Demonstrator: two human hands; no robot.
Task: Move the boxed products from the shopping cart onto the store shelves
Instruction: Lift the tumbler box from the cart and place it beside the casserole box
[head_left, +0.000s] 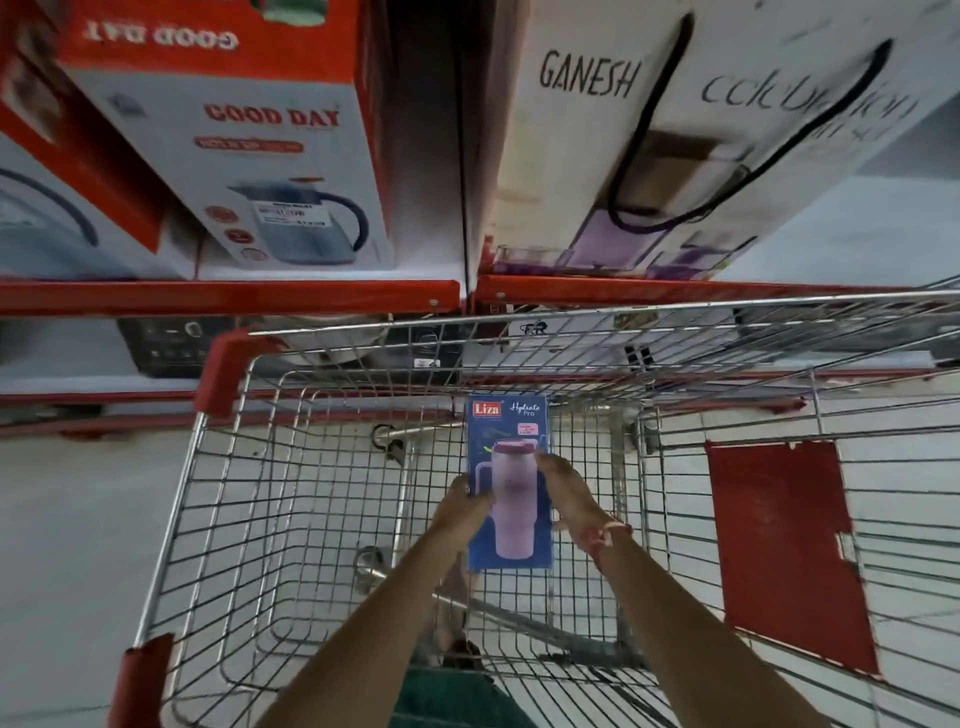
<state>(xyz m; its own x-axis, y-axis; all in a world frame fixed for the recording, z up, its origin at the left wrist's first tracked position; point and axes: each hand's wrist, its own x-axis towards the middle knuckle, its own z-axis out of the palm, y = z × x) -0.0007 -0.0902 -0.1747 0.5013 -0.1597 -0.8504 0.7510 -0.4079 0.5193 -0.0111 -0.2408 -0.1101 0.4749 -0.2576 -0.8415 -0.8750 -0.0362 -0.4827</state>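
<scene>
Item in hand: one blue box (510, 483), printed "Liza" at its top with a pink handled tumbler pictured on the face. I have it inside the wire shopping cart (291, 499), printed face turned up toward my camera. Its long axis runs away from me, label end pointing toward the shelves, bottom end toward my body. Whether it rests on the cart floor or is lifted clear, I cannot tell.

Grip: my left hand (462, 506) is closed around the box's left edge at mid-height; my right hand (569, 496) is closed over the right edge, fingers lying across the face near the tumbler lid. A red thread band (608, 535) sits on my right wrist.

Surroundings: red-edged store shelf (228, 296) beyond the cart, carrying a "GOOD DAY" kettle box (249, 156) at left and a white "GANESH" box (675, 130) with black cord handles at right. Red panel (784, 551) on the cart's right side.
</scene>
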